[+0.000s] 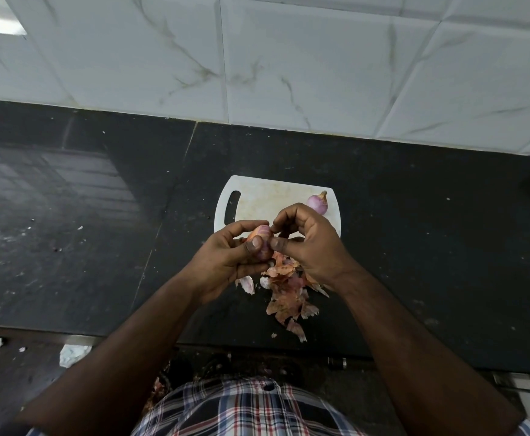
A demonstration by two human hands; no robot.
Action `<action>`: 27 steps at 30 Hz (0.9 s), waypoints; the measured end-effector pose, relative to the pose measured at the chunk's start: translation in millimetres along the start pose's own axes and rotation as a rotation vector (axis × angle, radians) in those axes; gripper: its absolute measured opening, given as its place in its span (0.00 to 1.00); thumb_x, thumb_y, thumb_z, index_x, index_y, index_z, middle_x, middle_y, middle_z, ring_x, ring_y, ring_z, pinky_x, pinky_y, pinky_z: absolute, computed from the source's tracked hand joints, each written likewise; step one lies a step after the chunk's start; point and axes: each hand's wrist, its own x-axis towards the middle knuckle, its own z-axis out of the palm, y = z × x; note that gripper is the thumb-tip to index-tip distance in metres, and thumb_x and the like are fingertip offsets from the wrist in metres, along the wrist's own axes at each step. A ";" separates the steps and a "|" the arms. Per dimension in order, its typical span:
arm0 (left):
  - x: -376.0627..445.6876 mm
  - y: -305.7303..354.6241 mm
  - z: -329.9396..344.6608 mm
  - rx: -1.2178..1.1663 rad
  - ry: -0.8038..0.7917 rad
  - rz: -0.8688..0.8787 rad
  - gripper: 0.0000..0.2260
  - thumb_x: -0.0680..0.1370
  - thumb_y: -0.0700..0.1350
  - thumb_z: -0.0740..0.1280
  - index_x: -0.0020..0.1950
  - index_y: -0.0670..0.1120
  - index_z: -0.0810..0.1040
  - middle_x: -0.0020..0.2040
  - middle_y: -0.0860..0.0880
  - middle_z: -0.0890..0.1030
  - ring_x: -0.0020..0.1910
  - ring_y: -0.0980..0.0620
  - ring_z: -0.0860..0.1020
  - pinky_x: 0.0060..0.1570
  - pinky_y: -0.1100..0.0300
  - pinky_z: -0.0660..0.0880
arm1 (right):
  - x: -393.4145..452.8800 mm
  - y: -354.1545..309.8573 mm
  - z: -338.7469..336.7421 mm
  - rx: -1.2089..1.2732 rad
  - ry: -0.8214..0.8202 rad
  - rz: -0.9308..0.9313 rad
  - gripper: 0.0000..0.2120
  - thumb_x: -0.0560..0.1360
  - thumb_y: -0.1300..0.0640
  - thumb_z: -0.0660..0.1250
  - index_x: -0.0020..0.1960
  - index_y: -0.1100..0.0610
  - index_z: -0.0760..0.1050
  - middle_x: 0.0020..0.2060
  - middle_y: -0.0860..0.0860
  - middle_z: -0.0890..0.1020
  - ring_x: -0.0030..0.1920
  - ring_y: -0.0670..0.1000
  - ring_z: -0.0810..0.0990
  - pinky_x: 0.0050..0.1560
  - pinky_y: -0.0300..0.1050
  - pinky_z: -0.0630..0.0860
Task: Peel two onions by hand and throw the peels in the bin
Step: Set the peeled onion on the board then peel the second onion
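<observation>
Head view shows my left hand (225, 259) cupped round the half-peeled onion (262, 243), thumb pressed on its front, just above the near edge of the cutting board (266, 199). My right hand (307, 243) has thumb and forefinger pinched at the onion's top, on a bit of skin, I judge. The skin should be dry, thin and brittle, tearing in flakes, so I would take it at a loose edge near the tip; the bulb underneath is firm and smooth, likely slippery. Peels (288, 294) lie heaped on the bench (414, 247) just nearer me than the board. The second onion (317, 202), peeled, rests at the board's far right corner. No bin and no readable writing in sight.
</observation>
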 end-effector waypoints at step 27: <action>-1.1 4.4 5.1 0.015 0.024 -0.017 0.19 0.73 0.43 0.70 0.65 0.44 0.78 0.48 0.42 0.83 0.47 0.45 0.84 0.48 0.53 0.83 | 0.8 0.0 -2.4 0.003 -0.008 -0.014 0.12 0.71 0.67 0.73 0.49 0.53 0.78 0.46 0.51 0.82 0.49 0.52 0.80 0.46 0.46 0.81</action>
